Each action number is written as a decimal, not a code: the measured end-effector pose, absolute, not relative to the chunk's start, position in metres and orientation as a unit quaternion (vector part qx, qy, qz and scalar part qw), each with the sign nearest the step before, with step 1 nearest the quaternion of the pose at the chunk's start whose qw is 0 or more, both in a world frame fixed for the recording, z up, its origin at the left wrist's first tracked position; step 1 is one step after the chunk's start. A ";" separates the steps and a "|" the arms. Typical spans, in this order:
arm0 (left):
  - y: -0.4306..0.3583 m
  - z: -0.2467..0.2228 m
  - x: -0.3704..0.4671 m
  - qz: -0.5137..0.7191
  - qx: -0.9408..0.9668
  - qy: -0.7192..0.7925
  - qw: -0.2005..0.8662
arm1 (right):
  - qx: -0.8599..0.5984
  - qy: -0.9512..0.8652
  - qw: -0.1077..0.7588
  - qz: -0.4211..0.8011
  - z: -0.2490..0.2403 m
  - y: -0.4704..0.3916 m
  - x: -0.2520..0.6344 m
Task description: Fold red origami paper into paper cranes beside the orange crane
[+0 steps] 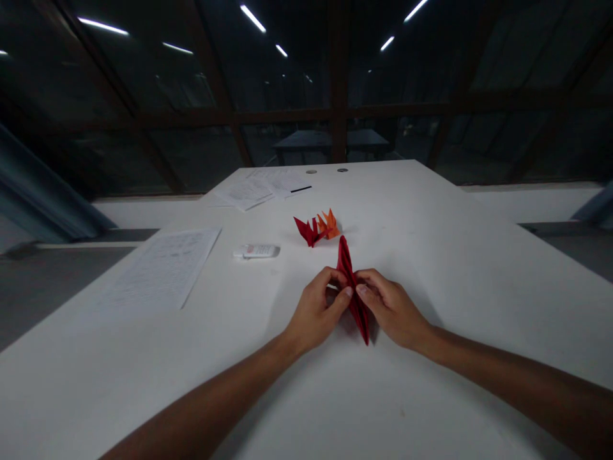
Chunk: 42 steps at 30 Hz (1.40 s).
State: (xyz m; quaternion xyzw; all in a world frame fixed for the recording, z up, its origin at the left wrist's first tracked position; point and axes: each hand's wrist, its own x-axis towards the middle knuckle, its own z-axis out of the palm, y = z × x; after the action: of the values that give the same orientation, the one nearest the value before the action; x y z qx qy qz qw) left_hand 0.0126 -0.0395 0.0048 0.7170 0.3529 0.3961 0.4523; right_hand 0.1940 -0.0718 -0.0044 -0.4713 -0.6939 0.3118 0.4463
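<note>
Between my two hands is a folded piece of red paper (361,319), long and narrow, its pointed ends toward and away from me. My left hand (320,308) pinches its left side near the middle. From the other side my right hand (393,308) pinches it too, thumb and fingers closed on the layers. The fingertips hide part of the folds. Just beyond the paper stand a red origami crane (310,234) and an orange origami crane (329,225), close together, the red one partly in front.
Left of the cranes lies a small white bottle (256,251) on the white table (454,255). A printed sheet (163,268) is at the left edge. Farther back are more papers (249,190), a black pen (301,189) and two round discs (311,171) near the far edge.
</note>
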 end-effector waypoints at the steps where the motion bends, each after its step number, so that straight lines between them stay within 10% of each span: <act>1: -0.039 0.005 0.013 0.393 0.717 0.354 0.455 | -0.471 -0.695 0.446 0.309 -0.004 -0.072 0.194; 26: -0.037 0.000 0.013 0.400 0.719 0.358 0.441 | -0.464 -0.666 0.466 0.352 -0.002 -0.075 0.192; 42: -0.037 0.002 0.011 0.405 0.728 0.442 0.332 | -0.529 -0.672 0.490 0.171 -0.007 -0.059 0.207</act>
State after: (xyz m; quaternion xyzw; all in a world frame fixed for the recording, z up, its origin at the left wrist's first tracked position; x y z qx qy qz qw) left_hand 0.0114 -0.0365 0.0015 0.7281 0.4421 0.4049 0.3323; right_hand 0.2074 -0.0595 -0.0074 -0.5286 -0.6719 0.1709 0.4899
